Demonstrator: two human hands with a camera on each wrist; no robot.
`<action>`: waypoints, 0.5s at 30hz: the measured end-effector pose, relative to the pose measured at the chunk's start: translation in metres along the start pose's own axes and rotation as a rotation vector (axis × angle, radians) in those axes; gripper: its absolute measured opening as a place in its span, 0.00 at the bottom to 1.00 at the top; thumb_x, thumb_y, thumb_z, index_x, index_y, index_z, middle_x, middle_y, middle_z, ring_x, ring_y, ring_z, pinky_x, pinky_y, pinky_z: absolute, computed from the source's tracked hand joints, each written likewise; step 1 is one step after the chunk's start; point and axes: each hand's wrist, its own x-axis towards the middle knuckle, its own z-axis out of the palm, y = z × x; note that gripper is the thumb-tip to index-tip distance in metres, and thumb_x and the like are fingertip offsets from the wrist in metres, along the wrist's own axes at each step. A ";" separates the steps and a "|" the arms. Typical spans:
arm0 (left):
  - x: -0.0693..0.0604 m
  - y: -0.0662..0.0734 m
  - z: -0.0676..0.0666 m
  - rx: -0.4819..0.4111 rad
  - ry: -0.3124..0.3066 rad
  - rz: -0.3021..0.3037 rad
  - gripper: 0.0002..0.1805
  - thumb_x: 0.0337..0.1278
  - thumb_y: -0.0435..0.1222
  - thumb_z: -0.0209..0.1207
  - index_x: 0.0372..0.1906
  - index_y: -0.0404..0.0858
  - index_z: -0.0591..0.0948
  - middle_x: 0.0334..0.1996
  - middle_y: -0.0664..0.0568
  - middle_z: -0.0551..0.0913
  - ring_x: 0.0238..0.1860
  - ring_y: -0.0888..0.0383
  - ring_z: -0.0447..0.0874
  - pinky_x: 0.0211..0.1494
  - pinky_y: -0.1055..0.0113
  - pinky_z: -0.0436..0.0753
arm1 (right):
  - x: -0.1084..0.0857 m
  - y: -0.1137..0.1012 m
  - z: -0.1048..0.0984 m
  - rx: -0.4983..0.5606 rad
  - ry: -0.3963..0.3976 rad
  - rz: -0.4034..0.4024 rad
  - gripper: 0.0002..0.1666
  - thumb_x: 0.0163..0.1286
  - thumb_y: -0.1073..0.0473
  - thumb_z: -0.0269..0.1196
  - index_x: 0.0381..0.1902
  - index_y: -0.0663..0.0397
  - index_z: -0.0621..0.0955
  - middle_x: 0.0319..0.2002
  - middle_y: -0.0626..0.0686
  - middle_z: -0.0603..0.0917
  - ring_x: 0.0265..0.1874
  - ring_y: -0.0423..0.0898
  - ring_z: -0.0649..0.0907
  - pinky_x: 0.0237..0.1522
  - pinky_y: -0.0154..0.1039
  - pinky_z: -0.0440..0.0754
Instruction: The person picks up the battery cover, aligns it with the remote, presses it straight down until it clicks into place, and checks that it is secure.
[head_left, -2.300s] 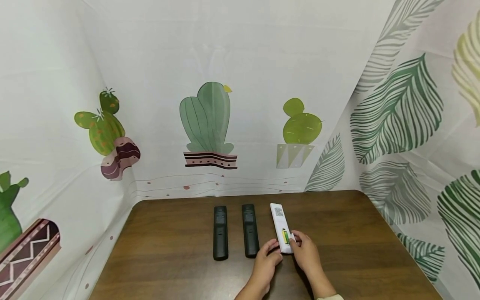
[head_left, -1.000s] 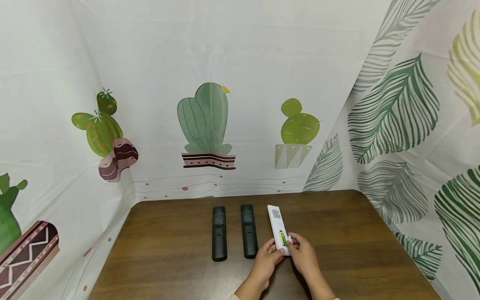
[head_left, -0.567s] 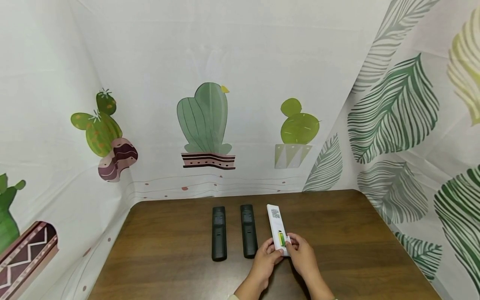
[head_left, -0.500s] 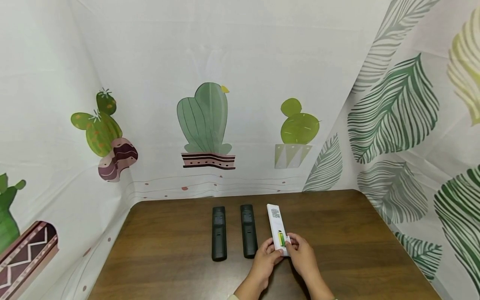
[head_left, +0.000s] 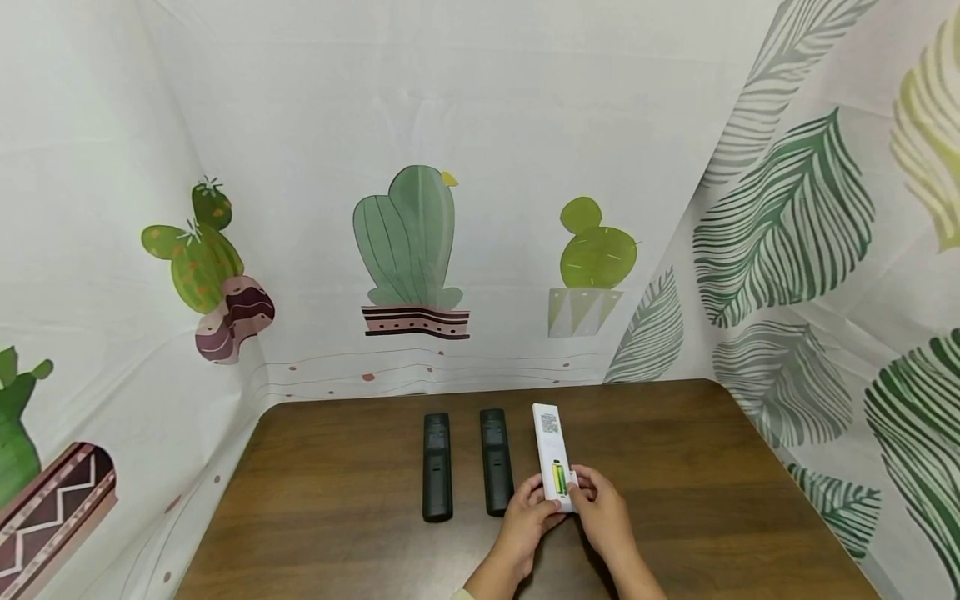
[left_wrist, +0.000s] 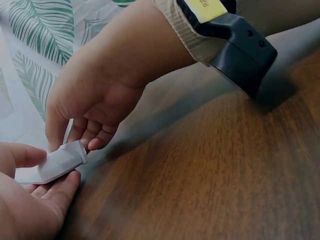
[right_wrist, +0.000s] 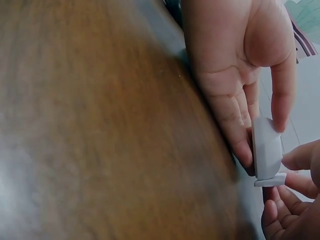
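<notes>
A white remote control lies back side up, a green-and-yellow battery showing in its open compartment. My left hand grips the remote's near end, thumb on top and fingers beneath, as the left wrist view also shows. On the right side, my right hand pinches a thin white battery cover beside the remote, its thumb near the battery. In the right wrist view the cover stands out edgewise from the remote's end. Fingers hide most of the cover in the head view.
Two black remotes, one on the left and one in the middle, lie face down left of the hands on the brown wooden table. A white cloth with printed cacti hangs behind the table.
My left hand has moved from beside the white remote to gripping its near end. The remote has shifted slightly left and turned a little straighter, its far end tipping up. The black remotes stay put.
</notes>
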 end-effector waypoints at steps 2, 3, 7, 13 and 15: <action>-0.001 0.001 0.000 -0.002 0.001 0.001 0.36 0.56 0.25 0.58 0.71 0.24 0.62 0.58 0.37 0.81 0.49 0.55 0.84 0.56 0.59 0.84 | 0.000 0.001 0.000 0.005 0.006 -0.011 0.20 0.71 0.66 0.61 0.59 0.63 0.80 0.47 0.61 0.86 0.38 0.40 0.82 0.39 0.29 0.80; -0.001 0.001 0.000 -0.003 0.002 0.001 0.36 0.55 0.25 0.57 0.71 0.24 0.62 0.58 0.37 0.81 0.50 0.55 0.84 0.56 0.59 0.84 | 0.000 0.002 0.001 0.006 0.009 -0.017 0.19 0.71 0.66 0.61 0.59 0.63 0.81 0.47 0.61 0.86 0.39 0.40 0.82 0.40 0.29 0.80; -0.001 0.001 0.002 -0.012 0.007 0.005 0.37 0.54 0.24 0.57 0.71 0.23 0.62 0.58 0.35 0.80 0.51 0.54 0.85 0.58 0.59 0.84 | -0.001 0.004 0.001 0.009 0.018 -0.029 0.19 0.70 0.68 0.60 0.58 0.63 0.81 0.48 0.61 0.86 0.39 0.39 0.81 0.41 0.29 0.80; -0.002 0.002 0.001 -0.017 0.018 -0.008 0.36 0.55 0.24 0.57 0.71 0.25 0.62 0.56 0.36 0.82 0.48 0.56 0.85 0.56 0.60 0.84 | -0.001 0.003 0.000 0.018 0.009 -0.020 0.19 0.71 0.68 0.59 0.58 0.61 0.81 0.48 0.61 0.85 0.40 0.39 0.81 0.41 0.29 0.79; -0.003 0.004 0.000 -0.011 0.020 -0.010 0.36 0.56 0.25 0.57 0.71 0.26 0.62 0.56 0.37 0.82 0.48 0.56 0.86 0.57 0.60 0.84 | -0.001 0.002 0.000 0.025 0.008 -0.016 0.19 0.71 0.68 0.59 0.58 0.60 0.81 0.49 0.61 0.85 0.40 0.39 0.80 0.41 0.29 0.79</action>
